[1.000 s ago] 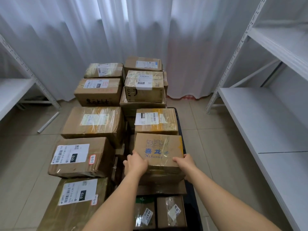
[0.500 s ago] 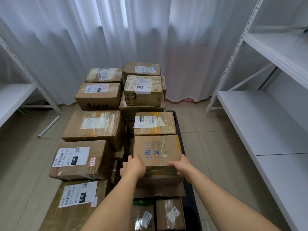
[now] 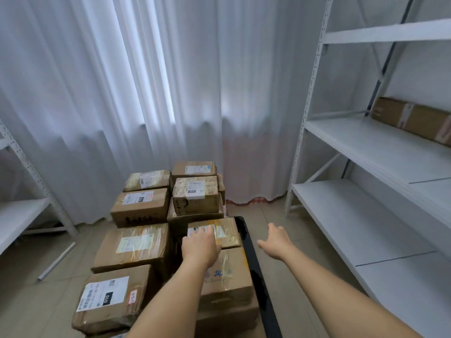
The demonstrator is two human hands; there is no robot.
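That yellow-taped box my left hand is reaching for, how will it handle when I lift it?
Probably stiff: the yellow-taped box keeps square cardboard edges. Its glossy tape may feel slippery under the left hand. It looks small and squat, so tipping seems unlikely.

The boxes are brown with white labels, the near box has blue letters, the curtain and shelves are white, the cart edge is black, and the floor is tan.

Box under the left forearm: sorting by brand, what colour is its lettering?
Blue, on the box; head view shows it.
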